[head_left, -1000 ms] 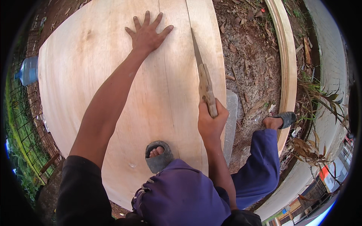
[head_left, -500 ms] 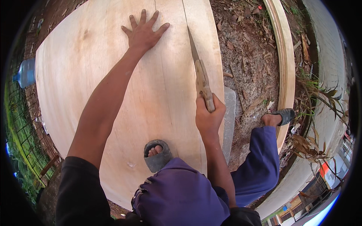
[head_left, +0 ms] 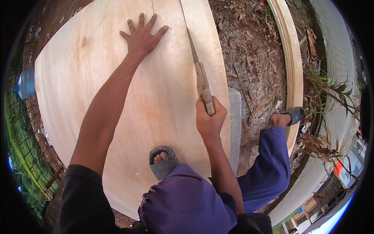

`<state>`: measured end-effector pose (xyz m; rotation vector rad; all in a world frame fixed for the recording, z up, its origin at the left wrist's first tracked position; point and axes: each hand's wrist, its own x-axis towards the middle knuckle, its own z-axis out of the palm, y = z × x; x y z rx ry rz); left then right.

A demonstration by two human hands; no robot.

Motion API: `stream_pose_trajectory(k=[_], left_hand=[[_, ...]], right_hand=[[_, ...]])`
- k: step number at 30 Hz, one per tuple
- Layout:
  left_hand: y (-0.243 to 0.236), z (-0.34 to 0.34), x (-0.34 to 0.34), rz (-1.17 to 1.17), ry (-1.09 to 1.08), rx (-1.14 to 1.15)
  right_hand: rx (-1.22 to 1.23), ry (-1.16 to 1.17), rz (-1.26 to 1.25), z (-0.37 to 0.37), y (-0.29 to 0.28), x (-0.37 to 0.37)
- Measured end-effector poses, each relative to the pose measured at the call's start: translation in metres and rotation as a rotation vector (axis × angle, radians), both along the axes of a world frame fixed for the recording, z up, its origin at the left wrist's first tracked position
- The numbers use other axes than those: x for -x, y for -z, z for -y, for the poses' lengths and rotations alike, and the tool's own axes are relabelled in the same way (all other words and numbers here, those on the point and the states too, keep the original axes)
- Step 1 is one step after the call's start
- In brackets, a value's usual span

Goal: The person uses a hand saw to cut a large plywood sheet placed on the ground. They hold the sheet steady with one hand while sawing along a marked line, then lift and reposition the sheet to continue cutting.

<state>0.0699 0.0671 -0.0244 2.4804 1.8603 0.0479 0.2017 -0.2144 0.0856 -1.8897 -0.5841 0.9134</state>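
Head camera: what are the hands doing?

The right hand (head_left: 211,120) grips a saw (head_left: 199,70) by its handle (head_left: 203,84); the left hand (head_left: 142,38) lies open, spread on the plywood sheet (head_left: 152,113).

And the saw?

Right of the left hand, blade (head_left: 191,45) lined up with a dark slit (head_left: 183,13).

Farther out?

A sandalled foot (head_left: 163,165) on the sheet, a blue bottle (head_left: 26,84) by its left edge.

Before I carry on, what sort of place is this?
Probably an outdoor yard serving as a makeshift woodworking spot: leaf-strewn soil lies to the right, a wire-mesh fence runs along the left, and a handsaw stands at a line in a large plywood sheet.
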Motion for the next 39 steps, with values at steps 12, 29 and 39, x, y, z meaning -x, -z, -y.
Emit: stream_pose_trajectory(k=[12, 29, 39], left_hand=[[0.003, -0.002, 0.009, 0.007, 0.007, -0.015], [0.001, -0.004, 0.002, -0.004, 0.02, -0.05], [0.011, 0.002, 0.018, -0.011, 0.02, -0.066]], right_hand=[[0.095, -0.051, 0.007, 0.1, -0.049, -0.002], [0.006, 0.025, -0.07, 0.014, 0.0, -0.005], [0.241, -0.097, 0.195, 0.16, -0.09, 0.013]])
